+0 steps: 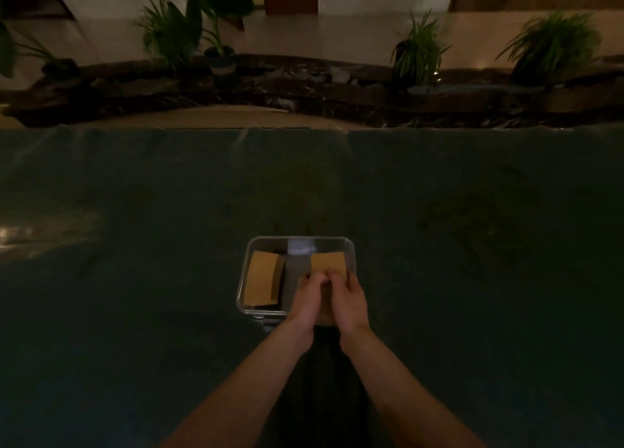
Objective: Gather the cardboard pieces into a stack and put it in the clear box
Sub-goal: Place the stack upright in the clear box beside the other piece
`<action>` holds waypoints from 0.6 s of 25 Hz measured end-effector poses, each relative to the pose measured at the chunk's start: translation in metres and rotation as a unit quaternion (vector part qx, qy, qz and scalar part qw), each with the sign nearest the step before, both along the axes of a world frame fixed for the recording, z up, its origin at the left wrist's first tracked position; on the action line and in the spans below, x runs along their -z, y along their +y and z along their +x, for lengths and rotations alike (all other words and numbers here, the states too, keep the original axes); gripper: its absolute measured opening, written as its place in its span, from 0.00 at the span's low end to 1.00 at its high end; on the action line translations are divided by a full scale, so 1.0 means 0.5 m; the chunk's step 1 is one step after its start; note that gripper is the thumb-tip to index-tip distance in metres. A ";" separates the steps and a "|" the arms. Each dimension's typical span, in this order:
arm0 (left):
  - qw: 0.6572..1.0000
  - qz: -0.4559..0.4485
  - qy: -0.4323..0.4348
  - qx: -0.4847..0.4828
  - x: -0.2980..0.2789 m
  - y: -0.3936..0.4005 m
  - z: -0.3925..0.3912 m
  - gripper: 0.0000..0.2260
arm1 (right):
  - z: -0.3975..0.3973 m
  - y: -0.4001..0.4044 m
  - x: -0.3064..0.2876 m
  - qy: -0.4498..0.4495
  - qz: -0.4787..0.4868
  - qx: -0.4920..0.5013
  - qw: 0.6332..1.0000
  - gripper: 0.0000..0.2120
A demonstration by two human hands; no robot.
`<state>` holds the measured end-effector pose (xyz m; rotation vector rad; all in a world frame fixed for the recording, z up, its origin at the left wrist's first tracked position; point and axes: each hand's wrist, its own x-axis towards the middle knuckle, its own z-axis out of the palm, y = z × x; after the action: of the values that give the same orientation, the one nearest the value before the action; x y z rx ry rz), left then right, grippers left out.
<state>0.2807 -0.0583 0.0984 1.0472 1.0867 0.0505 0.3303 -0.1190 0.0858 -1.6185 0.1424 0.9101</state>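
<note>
A clear box (297,241) with rounded corners sits on the dark table near the front middle. One stack of brown cardboard pieces (263,279) lies inside it on the left side. A second cardboard stack (327,262) is over the right side of the box, held from its near end by both hands. My left hand (309,300) and my right hand (349,299) are side by side, fingertips pressed on the stack's top. The near part of that stack is hidden under my hands.
A dark green cloth (135,279) covers the wide table. Beyond its far edge runs a dark stone ledge (304,89) with several potted plants (418,52). A shiny glare patch (30,235) shows at the left.
</note>
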 end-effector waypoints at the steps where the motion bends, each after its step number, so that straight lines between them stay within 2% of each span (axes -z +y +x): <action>1: 1.000 -0.006 -0.001 0.003 0.000 0.011 0.008 0.14 | 0.010 0.008 0.004 -0.012 -0.009 -0.007 1.000 0.16; 7: 0.995 -0.076 0.018 0.056 0.014 0.086 0.054 0.08 | 0.066 0.048 0.043 -0.101 -0.078 -0.006 0.992 0.21; 10: 0.995 -0.066 0.038 0.069 0.036 0.118 0.082 0.06 | 0.094 0.054 0.065 -0.143 -0.120 -0.032 0.982 0.21; 13: 0.992 -0.052 0.080 0.081 0.076 0.144 0.108 0.06 | 0.130 0.033 0.088 -0.198 -0.182 0.014 0.963 0.20; 15: 0.989 -0.049 0.105 0.089 0.106 0.154 0.120 0.08 | 0.153 0.017 0.104 -0.175 -0.195 0.037 0.964 0.20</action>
<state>0.3408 0.0185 0.0455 1.0739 1.1689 -0.2595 0.4068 -0.1107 0.0340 -2.1009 0.1409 0.5456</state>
